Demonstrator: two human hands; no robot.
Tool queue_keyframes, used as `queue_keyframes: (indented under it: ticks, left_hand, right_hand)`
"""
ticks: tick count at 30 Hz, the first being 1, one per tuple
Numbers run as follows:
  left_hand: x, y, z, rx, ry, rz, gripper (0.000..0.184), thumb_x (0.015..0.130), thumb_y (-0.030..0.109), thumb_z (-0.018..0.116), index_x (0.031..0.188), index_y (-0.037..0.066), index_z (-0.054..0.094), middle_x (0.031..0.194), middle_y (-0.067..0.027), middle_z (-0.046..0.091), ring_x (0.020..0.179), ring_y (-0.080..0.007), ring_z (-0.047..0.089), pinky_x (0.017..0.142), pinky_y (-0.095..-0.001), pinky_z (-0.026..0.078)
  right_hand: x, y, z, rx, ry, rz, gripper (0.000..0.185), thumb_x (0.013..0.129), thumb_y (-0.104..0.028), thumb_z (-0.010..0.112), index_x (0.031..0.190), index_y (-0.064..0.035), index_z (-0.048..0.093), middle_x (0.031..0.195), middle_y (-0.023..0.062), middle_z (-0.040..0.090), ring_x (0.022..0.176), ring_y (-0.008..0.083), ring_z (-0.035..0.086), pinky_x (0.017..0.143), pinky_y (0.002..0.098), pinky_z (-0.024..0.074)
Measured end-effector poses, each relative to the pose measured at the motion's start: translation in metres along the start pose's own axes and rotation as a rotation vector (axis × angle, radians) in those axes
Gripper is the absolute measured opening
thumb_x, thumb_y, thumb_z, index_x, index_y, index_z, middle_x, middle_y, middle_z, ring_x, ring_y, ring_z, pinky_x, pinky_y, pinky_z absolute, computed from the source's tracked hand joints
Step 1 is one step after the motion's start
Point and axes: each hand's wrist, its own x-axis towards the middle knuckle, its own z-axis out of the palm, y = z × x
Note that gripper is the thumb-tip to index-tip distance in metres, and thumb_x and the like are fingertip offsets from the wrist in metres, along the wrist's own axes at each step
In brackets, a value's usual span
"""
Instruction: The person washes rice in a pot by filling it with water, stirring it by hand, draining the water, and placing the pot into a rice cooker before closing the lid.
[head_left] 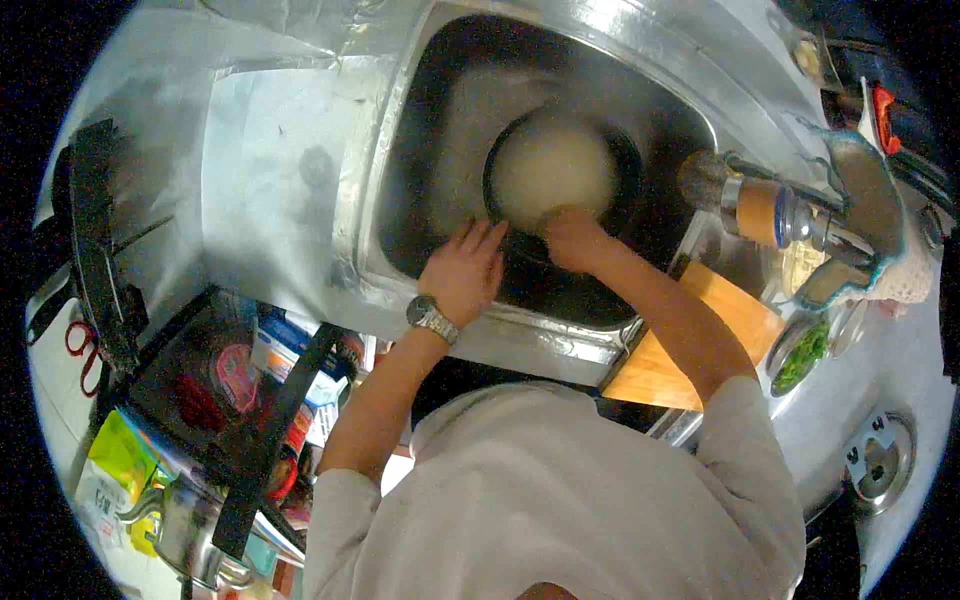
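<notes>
Left hand (465, 272), fingers loosely extended, is laid at the near rim of the dark bowl (627, 182), presumably to steady it. Cloudy liquid (555, 160) is contained; bowl is set in the sink (440, 150), presumably against spills. Right hand (577, 240) is curled nearside; grip cannot be told.

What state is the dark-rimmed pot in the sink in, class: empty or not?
Not empty: cloudy, pale contents show inside the dark-rimmed pot. How deep they go cannot be told from above.
</notes>
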Motion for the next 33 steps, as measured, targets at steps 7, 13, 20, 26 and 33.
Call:
queue_keyframes:
  ticks: [7,13,20,26,33]
  left_hand:
    - [0.0,-0.001,0.001,0.015,0.013,0.016,0.046,0.088,0.025,0.048,0.132,0.014,0.046,0.128,-0.0177,0.053,0.114,-0.0367,0.052,0.089,-0.0456,0.048]
    - [0.001,0.005,-0.005,0.052,0.011,0.0,0.042,0.087,0.021,0.051,0.127,0.011,0.05,0.126,-0.0149,0.054,0.116,-0.0315,0.052,0.087,-0.0421,0.05]
    - [0.0,0.0,0.001,0.007,0.031,0.023,0.046,0.089,0.025,0.049,0.133,0.013,0.046,0.128,-0.0197,0.052,0.119,-0.037,0.049,0.097,-0.0445,0.043]
    - [0.001,0.003,-0.002,0.089,0.045,0.016,0.045,0.086,0.022,0.052,0.13,0.012,0.048,0.128,-0.0129,0.053,0.117,-0.0308,0.051,0.087,-0.042,0.05]
    - [-0.001,-0.002,0.005,0.015,0.018,0.023,0.046,0.09,0.026,0.046,0.134,0.014,0.044,0.129,-0.0186,0.052,0.104,-0.0366,0.057,0.087,-0.0446,0.049]
  right_hand:
    - [0.03,0.004,-0.03,0.233,0.433,0.069,0.028,0.078,-0.016,0.057,0.104,-0.0091,0.065,0.102,0.0159,0.064,0.096,0.0332,0.06,0.081,0.0445,0.0491]
    - [0.031,0.007,-0.022,0.146,0.427,0.332,0.03,0.079,-0.02,0.058,0.104,-0.0045,0.065,0.102,0.0125,0.065,0.102,0.0318,0.058,0.083,0.0458,0.048]
    - [0.035,0.034,-0.072,-0.021,0.358,0.176,0.034,0.083,-0.03,0.057,0.105,-0.006,0.066,0.105,0.0152,0.063,0.099,0.0326,0.059,0.088,0.0451,0.0463]
    - [0.008,0.034,-0.038,0.223,0.243,0.367,0.042,0.082,-0.033,0.059,0.12,-0.0162,0.058,0.125,0.0162,0.052,0.112,0.035,0.052,0.093,0.0488,0.0426]
    - [0.007,0.019,-0.014,0.084,0.366,0.074,0.049,0.079,-0.028,0.059,0.127,-0.021,0.053,0.137,0.0192,0.04,0.124,0.0411,0.039,0.101,0.0576,0.0312]
